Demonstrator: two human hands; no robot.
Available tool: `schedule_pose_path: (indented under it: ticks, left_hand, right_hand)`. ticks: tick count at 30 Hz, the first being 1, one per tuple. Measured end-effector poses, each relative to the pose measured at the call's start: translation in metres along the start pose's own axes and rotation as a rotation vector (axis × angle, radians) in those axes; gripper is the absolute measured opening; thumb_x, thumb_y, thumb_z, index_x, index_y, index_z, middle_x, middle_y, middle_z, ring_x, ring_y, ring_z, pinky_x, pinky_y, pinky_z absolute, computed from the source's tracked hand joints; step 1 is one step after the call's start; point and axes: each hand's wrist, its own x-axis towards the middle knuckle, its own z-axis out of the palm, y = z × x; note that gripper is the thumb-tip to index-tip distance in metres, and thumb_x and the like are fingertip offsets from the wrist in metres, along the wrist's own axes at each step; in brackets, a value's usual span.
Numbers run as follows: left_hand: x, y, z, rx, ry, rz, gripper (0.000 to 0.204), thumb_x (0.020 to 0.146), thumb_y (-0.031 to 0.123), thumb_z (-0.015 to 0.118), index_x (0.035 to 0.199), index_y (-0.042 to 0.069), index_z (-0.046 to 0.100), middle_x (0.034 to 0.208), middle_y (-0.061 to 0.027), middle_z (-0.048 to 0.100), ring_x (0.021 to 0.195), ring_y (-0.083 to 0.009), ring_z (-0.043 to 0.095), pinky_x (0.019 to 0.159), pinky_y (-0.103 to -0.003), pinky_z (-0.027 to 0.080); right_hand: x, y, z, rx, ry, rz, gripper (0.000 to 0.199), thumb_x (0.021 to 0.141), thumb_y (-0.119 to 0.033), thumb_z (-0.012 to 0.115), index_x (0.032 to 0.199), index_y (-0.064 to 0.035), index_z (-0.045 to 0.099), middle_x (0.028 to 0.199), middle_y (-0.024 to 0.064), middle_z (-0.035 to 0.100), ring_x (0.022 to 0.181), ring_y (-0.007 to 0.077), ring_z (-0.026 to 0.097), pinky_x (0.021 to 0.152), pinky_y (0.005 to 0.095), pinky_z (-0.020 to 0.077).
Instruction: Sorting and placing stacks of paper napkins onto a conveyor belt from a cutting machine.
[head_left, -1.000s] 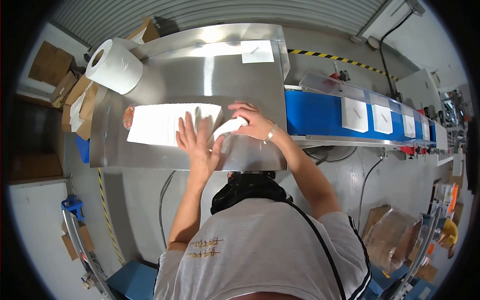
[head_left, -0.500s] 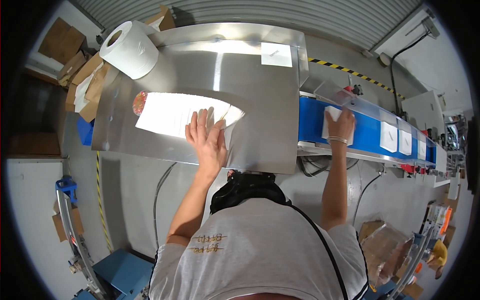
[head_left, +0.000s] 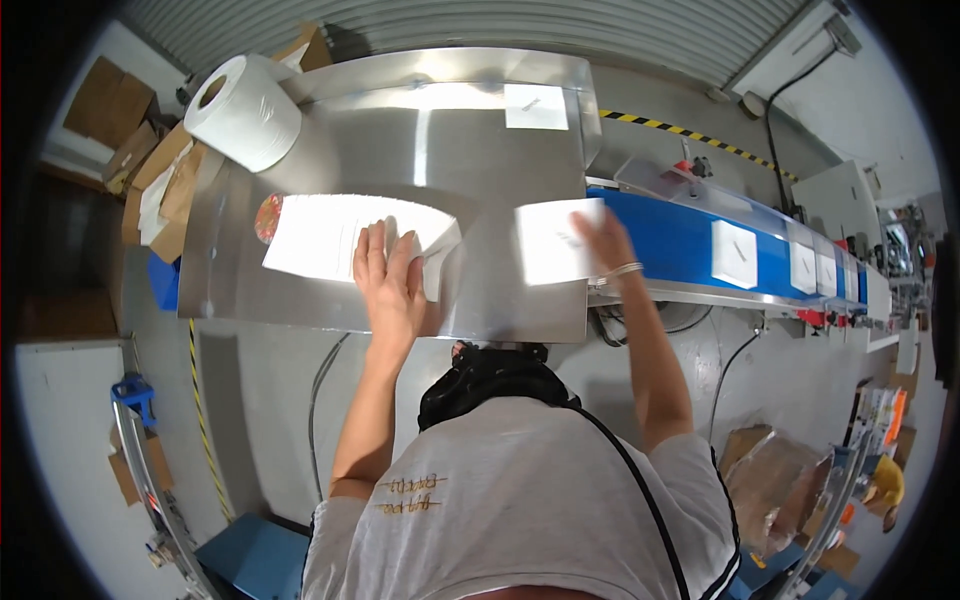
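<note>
A long row of white sheets, overlapping and leaning, lies across the steel table. My left hand rests on its right end, fingers stretched and thumb apart. At the row's left end sits a round, red-patterned object. Over the table's right edge my right hand, blurred by motion, grips a square white sheet by its right side. The blue conveyor belt is just beyond that hand. Several white squares with a dark mark, among them a white square, lie along the belt.
The steel table has a raised rim at the back. A big white roll stands at its back left, a marked white sheet at its back right. A clear guard runs along the belt. Cardboard boxes stand at the left.
My right hand has moved left from the belt to the table's right edge with the white sheet. The squares on the belt have shifted. My left hand stays on the row.
</note>
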Motion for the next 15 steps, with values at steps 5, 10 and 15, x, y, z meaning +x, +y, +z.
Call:
schedule_pose_path:
  ticks: [5,10,15]
  left_hand:
    - [-0.001,-0.001,0.005,-0.047,0.031,0.016,0.028,0.079,0.000,0.063,0.107,0.003,0.065,0.134,-0.0178,0.046,0.127,-0.0412,0.035,0.105,-0.052,0.027]
    - [-0.005,-0.001,0.003,0.019,-0.005,0.005,0.028,0.076,0.001,0.065,0.101,0.013,0.069,0.139,-0.0096,0.044,0.133,-0.0362,0.030,0.108,-0.054,0.012]
    - [-0.005,-0.003,-0.003,0.027,-0.037,0.051,0.027,0.075,0.002,0.064,0.097,0.016,0.071,0.139,-0.0073,0.044,0.134,-0.0352,0.029,0.108,-0.055,0.010]
  right_hand:
    - [0.033,0.046,-0.101,-0.813,0.432,0.223,0.071,0.076,-0.043,0.069,0.131,-0.0044,0.044,0.123,0.0203,0.054,0.108,0.0328,0.054,0.096,0.0439,0.0384]
    - [0.009,-0.004,-0.039,-0.699,0.123,-0.502,0.054,0.071,-0.024,0.078,0.117,-0.0079,0.056,0.114,0.0149,0.060,0.107,0.0310,0.055,0.091,0.0382,0.0452]
    - [-0.021,-0.067,0.094,-0.326,-0.506,-0.573,0.062,0.070,-0.019,0.079,0.124,-0.0098,0.050,0.117,0.0078,0.055,0.106,0.0224,0.056,0.086,0.0333,0.0479]
